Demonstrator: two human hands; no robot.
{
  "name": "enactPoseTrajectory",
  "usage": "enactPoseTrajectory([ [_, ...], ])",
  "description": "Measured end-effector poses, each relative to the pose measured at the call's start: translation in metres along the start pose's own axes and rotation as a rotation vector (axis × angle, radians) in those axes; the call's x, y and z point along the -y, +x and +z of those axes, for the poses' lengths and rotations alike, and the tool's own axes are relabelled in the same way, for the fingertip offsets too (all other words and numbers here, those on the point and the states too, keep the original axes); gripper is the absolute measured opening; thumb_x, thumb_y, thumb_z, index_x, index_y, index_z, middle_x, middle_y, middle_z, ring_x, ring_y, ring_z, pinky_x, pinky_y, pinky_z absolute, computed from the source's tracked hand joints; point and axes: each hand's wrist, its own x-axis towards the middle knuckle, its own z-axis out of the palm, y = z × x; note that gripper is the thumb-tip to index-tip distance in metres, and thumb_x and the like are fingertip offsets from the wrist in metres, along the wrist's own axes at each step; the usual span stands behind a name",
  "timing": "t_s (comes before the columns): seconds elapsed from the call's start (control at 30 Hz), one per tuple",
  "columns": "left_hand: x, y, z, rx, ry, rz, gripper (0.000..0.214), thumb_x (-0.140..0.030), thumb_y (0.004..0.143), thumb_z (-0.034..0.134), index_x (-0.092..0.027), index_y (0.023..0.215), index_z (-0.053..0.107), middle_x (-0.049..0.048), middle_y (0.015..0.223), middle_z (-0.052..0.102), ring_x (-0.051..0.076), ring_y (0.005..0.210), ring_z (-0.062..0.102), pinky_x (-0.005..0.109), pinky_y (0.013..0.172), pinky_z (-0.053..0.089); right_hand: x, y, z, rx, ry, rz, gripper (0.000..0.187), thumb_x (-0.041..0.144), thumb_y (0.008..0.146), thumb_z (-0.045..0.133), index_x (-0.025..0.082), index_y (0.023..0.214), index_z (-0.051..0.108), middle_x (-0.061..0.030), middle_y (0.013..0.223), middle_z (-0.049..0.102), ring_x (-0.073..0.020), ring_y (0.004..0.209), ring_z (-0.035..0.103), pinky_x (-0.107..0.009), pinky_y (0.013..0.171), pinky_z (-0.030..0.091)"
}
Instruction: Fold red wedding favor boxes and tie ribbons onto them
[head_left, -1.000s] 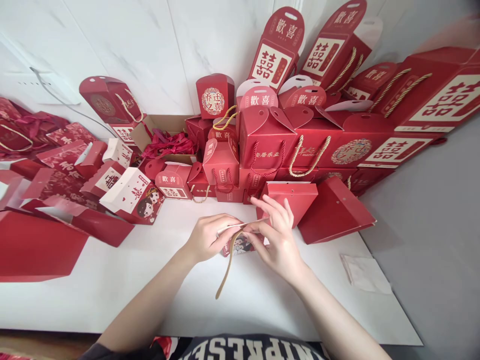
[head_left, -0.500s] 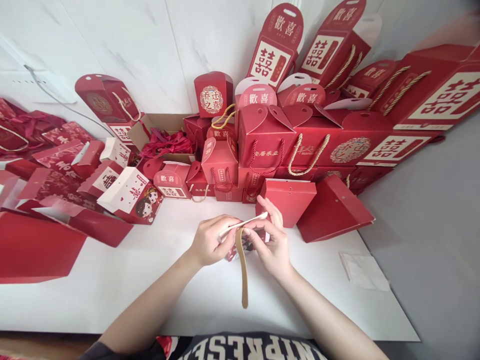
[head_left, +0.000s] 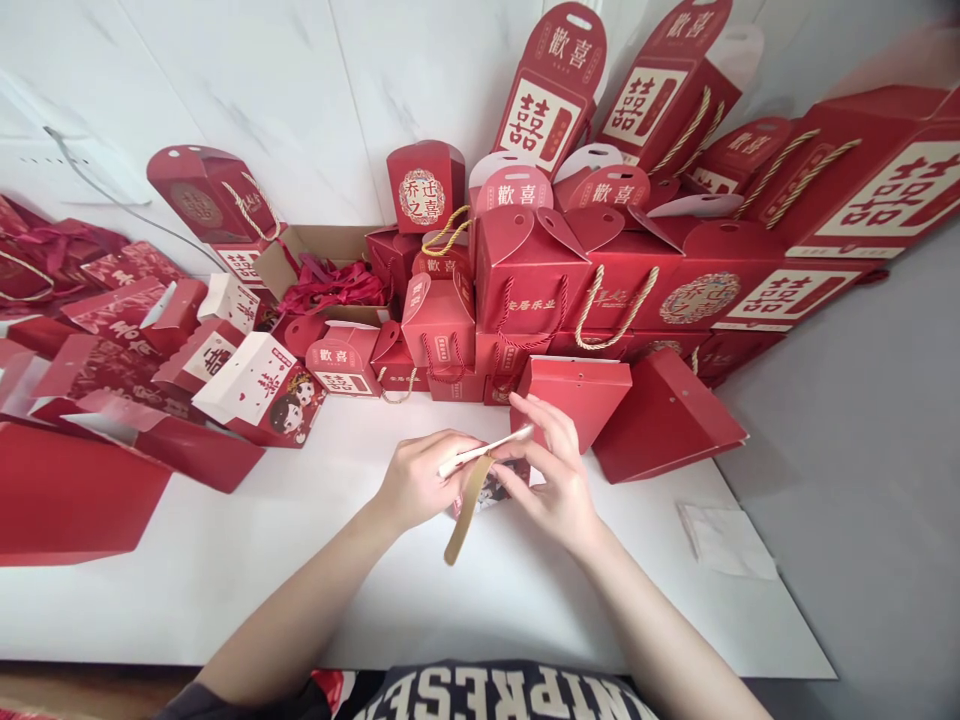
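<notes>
Left hand is pinching the little printed box's white rim; right hand pinches a tan strap, dangling just below.

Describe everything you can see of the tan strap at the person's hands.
The tan strap is a narrow, flat band with a rounded free end, its material possibly ribbon or soft leather. Its upper end is beside a pale edge above the small printed box, at the fingertips of the right hand. From there it slants down toward the wearer and slightly left, past the left hand's thumb. How its upper end is fixed is hidden.
</notes>
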Motion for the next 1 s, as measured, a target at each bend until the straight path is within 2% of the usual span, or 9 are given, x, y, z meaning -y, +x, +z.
enactPoseTrajectory([
  [0.1,-0.002,0.0,0.001,-0.002,0.03,0.024,0.017,-0.012,0.083,0.067,-0.021,0.097,0.065,0.0025,0.088,0.073,0.014,0.073,0.07,0.022,0.064,0.054,0.001,-0.002,0.001,-0.036,-0.07,-0.065,0.009,0.022,0.086,0.067,0.024,0.095,0.067,-0.0097,0.146,0.049,-0.0336,0.132,0.046,-0.055,0.105,0.044],
  [0.2,-0.003,0.001,0.001,-0.012,0.037,0.024,0.018,-0.015,0.083,0.068,-0.021,0.099,0.064,0.0018,0.086,0.073,0.013,0.07,0.068,0.022,0.064,0.053,0.004,-0.003,0.004,-0.062,-0.143,-0.113,0.011,0.019,0.086,0.065,0.023,0.096,0.064,-0.0104,0.148,0.046,-0.0341,0.133,0.046,-0.054,0.103,0.046],
  [0.33,-0.004,0.003,0.001,-0.018,0.044,0.022,0.014,-0.016,0.083,0.067,-0.02,0.096,0.065,0.0017,0.083,0.074,0.012,0.065,0.068,0.021,0.06,0.053,0.007,-0.001,0.002,-0.051,-0.114,-0.084,0.006,0.021,0.085,0.065,0.022,0.091,0.063,-0.0085,0.155,0.036,-0.0366,0.138,0.039,-0.056,0.105,0.042],
  [0.47,-0.004,0.001,0.001,-0.026,0.056,0.034,0.013,-0.014,0.082,0.067,-0.02,0.094,0.065,0.0012,0.081,0.074,0.012,0.063,0.069,0.02,0.059,0.053,0.01,0.001,-0.001,-0.018,-0.092,-0.042,0.003,0.021,0.087,0.063,0.022,0.09,0.064,-0.0082,0.156,0.034,-0.037,0.139,0.036,-0.057,0.106,0.04],
  [0.63,0.0,0.001,0.0,-0.024,0.035,0.057,0.015,-0.013,0.081,0.069,-0.02,0.094,0.067,0.0017,0.083,0.075,0.013,0.067,0.07,0.021,0.064,0.055,0.013,0.002,-0.003,-0.069,-0.073,0.012,0.006,0.021,0.087,0.066,0.022,0.092,0.063,-0.0112,0.15,0.041,-0.0354,0.137,0.04,-0.056,0.106,0.039],
  [0.73,0.0,0.004,-0.003,-0.01,-0.034,0.057,0.014,-0.016,0.081,0.071,-0.019,0.094,0.07,0.0028,0.083,0.075,0.014,0.07,0.071,0.022,0.066,0.056,0.014,0.003,-0.004,-0.087,-0.001,0.08,0.01,0.023,0.087,0.067,0.023,0.095,0.06,-0.0132,0.128,0.059,-0.0308,0.119,0.054,-0.05,0.095,0.047],
  [0.83,-0.001,0.006,-0.006,-0.007,-0.145,-0.021,0.012,-0.019,0.08,0.074,-0.019,0.092,0.073,0.0049,0.084,0.076,0.017,0.075,0.072,0.025,0.069,0.058,0.017,0.005,-0.006,-0.033,0.124,0.128,0.006,0.022,0.09,0.065,0.023,0.088,0.059,-0.0055,0.093,0.068,-0.0217,0.088,0.063,-0.04,0.079,0.049],
  [0.9,-0.004,0.006,-0.007,0.008,-0.247,-0.143,0.01,-0.021,0.079,0.075,-0.018,0.088,0.075,0.0059,0.083,0.075,0.017,0.073,0.072,0.025,0.064,0.06,0.018,0.006,-0.009,0.014,0.18,0.128,0.007,0.02,0.09,0.065,0.023,0.085,0.06,-0.0021,0.086,0.07,-0.0181,0.078,0.063,-0.036,0.076,0.048],
  [1.0,-0.01,0.006,-0.008,0.067,-0.47,-0.372,0.013,-0.026,0.076,0.078,-0.016,0.084,0.074,0.0073,0.083,0.073,0.016,0.059,0.069,0.023,0.046,0.057,0.02,0.008,-0.013,0.088,0.203,0.11,0.006,0.019,0.09,0.064,0.023,0.087,0.061,-0.0001,0.082,0.07,-0.0155,0.073,0.062,-0.032,0.072,0.048],
])
